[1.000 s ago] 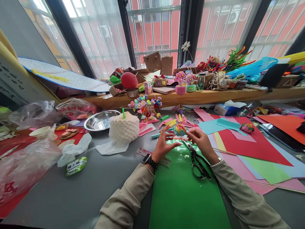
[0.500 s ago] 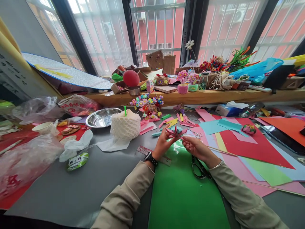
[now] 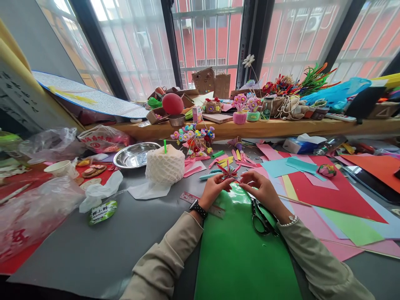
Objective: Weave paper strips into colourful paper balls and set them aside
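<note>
Head view, starting left: the white net-wrapped container (image 3: 165, 166) stands upright with a green straw (image 3: 165, 146) poking out, near the left arm but not touching it; a wide swing of that elbow could, I reckon, tip it. Next, the ruler (image 3: 218, 212) lies under the left wrist, and a dropping forearm might catch its edge and skid it. Now the centre of the action! The left hand (image 3: 215, 189) has thumb and fingers clamped on the near, lower side of the spiky paper flower (image 3: 229, 171), held up just past the far end of the green sheet (image 3: 246, 258). Those thin points look easy to crush; too hard a pinch would crease them, too loose a one could let the folds spring apart. Right hand (image 3: 261, 189) now: fingertips bunched at the flower's right edge, though whether they press on it or merely hover, I can't tell. A tug from there against the left pinch could tear a petal. Beneath that right forearm sit the scissors (image 3: 253, 206), handles showing, blades mostly hidden; a lowered wrist may knock them. Farther right, a thin stick (image 3: 295, 201) lies across the coloured papers, where a sleeve could snag it.
</note>
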`<action>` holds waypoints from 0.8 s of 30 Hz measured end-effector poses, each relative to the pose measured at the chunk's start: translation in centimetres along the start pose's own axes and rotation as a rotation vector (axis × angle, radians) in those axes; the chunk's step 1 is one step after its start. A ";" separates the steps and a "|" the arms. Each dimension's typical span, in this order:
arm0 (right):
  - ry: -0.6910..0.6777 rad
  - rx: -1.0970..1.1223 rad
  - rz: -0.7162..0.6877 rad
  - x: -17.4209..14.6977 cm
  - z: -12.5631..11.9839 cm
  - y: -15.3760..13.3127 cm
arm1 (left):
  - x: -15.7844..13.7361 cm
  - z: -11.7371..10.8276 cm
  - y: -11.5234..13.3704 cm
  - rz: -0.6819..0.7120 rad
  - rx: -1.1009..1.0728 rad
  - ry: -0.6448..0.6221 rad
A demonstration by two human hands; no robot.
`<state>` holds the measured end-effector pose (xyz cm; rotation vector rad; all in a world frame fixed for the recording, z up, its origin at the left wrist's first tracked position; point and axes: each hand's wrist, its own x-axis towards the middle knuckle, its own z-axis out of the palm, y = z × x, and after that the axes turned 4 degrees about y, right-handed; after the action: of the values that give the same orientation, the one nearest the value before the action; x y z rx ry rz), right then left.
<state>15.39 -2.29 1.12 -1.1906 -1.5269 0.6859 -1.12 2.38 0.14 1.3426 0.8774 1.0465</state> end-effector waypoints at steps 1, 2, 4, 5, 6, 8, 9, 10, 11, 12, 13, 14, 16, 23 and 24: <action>0.002 -0.048 -0.042 -0.1 0.1 0.0 | 0.0 0.0 0.0 -0.006 0.007 -0.005; 0.007 -0.089 -0.079 -0.2 0.2 0.0 | 0.0 0.0 -0.1 -0.010 0.016 -0.010; 0.011 -0.157 -0.133 -0.3 0.5 0.1 | 0.1 0.0 -0.2 -0.014 0.037 -0.020; 0.011 -0.182 -0.151 -0.3 0.6 0.2 | 0.1 0.0 -0.2 -0.014 0.051 -0.022; 0.010 -0.203 -0.163 -0.3 0.7 0.3 | 0.1 0.0 -0.3 -0.013 0.067 -0.023; 0.019 -0.239 -0.166 -0.3 1.0 0.5 | 0.1 0.0 -0.4 -0.007 0.104 -0.020; 0.025 -0.256 -0.161 -0.4 1.1 0.5 | 0.1 0.1 -0.4 -0.004 0.127 -0.020; 0.034 -0.272 -0.158 -0.4 1.2 0.6 | 0.1 0.1 -0.5 0.000 0.152 -0.023; 0.045 -0.288 -0.157 -0.5 1.2 0.6 | 0.0 0.1 -0.6 0.007 0.180 -0.029; 0.057 -0.303 -0.161 -0.5 1.3 0.6 | 0.0 0.1 -0.6 0.016 0.207 -0.036; 0.072 -0.313 -0.163 -0.6 1.3 0.5 | -0.1 0.1 -0.7 0.028 0.231 -0.037; 0.090 -0.314 -0.161 -0.6 1.3 0.5 | -0.1 0.0 -0.7 0.049 0.257 -0.025; 0.149 -0.303 -0.138 -0.6 1.2 0.5 | -0.2 -0.1 -0.8 0.145 0.340 0.058; 0.228 -0.327 -0.144 -0.5 1.2 0.7 | -0.9 0.0 -0.4 0.825 0.861 0.250; 0.214 -0.330 -0.156 -0.5 1.3 0.7 | -1.0 0.1 -0.5 0.875 0.916 0.218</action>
<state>14.37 -2.34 -0.13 -1.3234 -1.5676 0.1982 -1.32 1.46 -0.39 2.5593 0.9939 1.5466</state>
